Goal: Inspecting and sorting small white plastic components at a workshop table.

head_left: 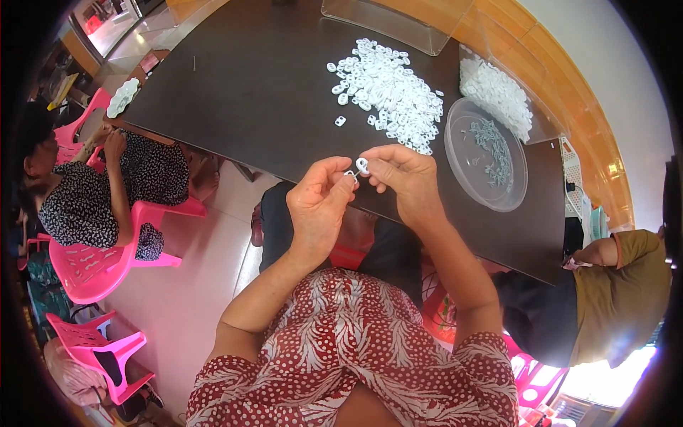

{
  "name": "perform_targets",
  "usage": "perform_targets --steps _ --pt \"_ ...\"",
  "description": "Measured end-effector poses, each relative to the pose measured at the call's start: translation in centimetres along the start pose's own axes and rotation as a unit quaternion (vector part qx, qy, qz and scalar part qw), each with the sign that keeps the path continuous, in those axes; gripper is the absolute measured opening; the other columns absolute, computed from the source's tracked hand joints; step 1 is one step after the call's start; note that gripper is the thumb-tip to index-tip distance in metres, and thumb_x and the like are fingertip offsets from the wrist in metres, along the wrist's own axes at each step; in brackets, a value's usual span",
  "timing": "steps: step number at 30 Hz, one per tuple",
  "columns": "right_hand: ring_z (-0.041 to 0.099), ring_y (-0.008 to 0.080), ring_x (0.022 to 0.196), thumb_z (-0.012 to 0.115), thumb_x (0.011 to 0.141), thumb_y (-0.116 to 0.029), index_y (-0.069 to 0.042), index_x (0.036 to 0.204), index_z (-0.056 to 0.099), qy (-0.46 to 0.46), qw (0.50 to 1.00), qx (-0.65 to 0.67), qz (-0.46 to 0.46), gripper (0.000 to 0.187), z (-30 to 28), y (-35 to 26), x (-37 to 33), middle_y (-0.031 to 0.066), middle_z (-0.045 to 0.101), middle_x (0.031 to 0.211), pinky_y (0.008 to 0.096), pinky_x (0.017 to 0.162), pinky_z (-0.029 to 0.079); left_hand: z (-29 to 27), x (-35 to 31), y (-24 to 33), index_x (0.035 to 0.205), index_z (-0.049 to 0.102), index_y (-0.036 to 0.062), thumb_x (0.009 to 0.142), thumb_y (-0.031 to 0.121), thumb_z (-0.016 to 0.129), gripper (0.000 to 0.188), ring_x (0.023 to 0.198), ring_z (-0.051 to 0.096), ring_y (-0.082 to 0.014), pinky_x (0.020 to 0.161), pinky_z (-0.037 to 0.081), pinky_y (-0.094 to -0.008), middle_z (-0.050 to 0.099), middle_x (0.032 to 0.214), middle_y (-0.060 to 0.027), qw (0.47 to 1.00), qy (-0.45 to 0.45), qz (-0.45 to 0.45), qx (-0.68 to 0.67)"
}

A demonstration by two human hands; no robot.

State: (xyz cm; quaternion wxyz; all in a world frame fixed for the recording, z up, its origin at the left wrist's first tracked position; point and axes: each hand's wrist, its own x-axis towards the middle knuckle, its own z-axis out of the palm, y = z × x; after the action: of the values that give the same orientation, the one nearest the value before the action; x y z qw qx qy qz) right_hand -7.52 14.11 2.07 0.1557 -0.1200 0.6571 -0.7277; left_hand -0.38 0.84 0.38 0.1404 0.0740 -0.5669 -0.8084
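My left hand [314,206] pinches a small white plastic piece [350,175] between thumb and fingertips. In my right hand [409,181], thumb and forefinger grip a white oval plastic piece with holes [362,166]. Both pieces are held close together just above the near table edge; whether they are joined I cannot tell. Beyond my hands, a heap of similar white plastic pieces [388,89] spreads over the dark table [249,85]. A round clear tray [455,169] to the right of my right hand contains many thin grey-green pieces [491,151].
A clear box [551,117] of white pieces stands at the far right, and another clear box [398,28] at the back. On the left, a person [85,199] sits on a pink chair [99,267]. Another person [615,299] is at the right.
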Motion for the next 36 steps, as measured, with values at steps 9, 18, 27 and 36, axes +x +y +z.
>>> perform_targets --steps 9,18,27,36 --pt "0.056 0.0071 0.066 0.062 0.084 -0.005 0.002 0.095 0.065 -0.005 1.000 -0.029 -0.007 0.014 0.08 0.04 -0.15 0.0052 0.065 0.079 0.0196 0.058 0.045 -0.19 -0.24 0.11 0.107 0.057 -0.0029 0.087 0.002 0.057 0.021 0.068 0.055 -0.0053 0.059 0.044 -0.0167 0.061 0.080 -0.0033 1.000 0.003 -0.004 0.000" --pt "0.053 0.0050 0.063 0.063 0.082 -0.007 0.000 0.091 0.067 0.001 0.999 -0.038 -0.018 0.012 0.42 0.05 -0.26 0.0016 0.063 0.074 0.0180 0.053 0.042 -0.28 -0.30 0.09 0.108 0.057 -0.0020 0.087 0.005 0.058 0.022 0.066 0.056 -0.0054 0.056 0.044 -0.0167 0.062 0.081 -0.0038 1.000 0.009 -0.006 0.010" --pt "0.052 0.0044 0.062 0.063 0.082 -0.005 -0.001 0.090 0.067 0.008 0.998 -0.049 -0.030 0.010 0.65 0.29 -0.41 0.0000 0.061 0.071 0.0180 0.053 0.040 -0.18 -0.32 -0.15 0.108 0.057 -0.0018 0.087 0.005 0.057 0.022 0.066 0.056 -0.0057 0.055 0.044 -0.0169 0.062 0.080 -0.0036 1.000 0.011 -0.006 0.009" --pt "0.050 0.0035 0.061 0.062 0.081 -0.002 0.001 0.089 0.066 -0.008 0.997 -0.071 -0.040 0.010 0.70 0.02 -0.62 0.0001 0.061 0.070 0.0182 0.052 0.039 -0.04 -0.26 -0.15 0.108 0.058 -0.0020 0.086 0.004 0.057 0.022 0.067 0.057 -0.0062 0.055 0.044 -0.0171 0.062 0.080 -0.0035 1.000 0.000 -0.003 0.012"
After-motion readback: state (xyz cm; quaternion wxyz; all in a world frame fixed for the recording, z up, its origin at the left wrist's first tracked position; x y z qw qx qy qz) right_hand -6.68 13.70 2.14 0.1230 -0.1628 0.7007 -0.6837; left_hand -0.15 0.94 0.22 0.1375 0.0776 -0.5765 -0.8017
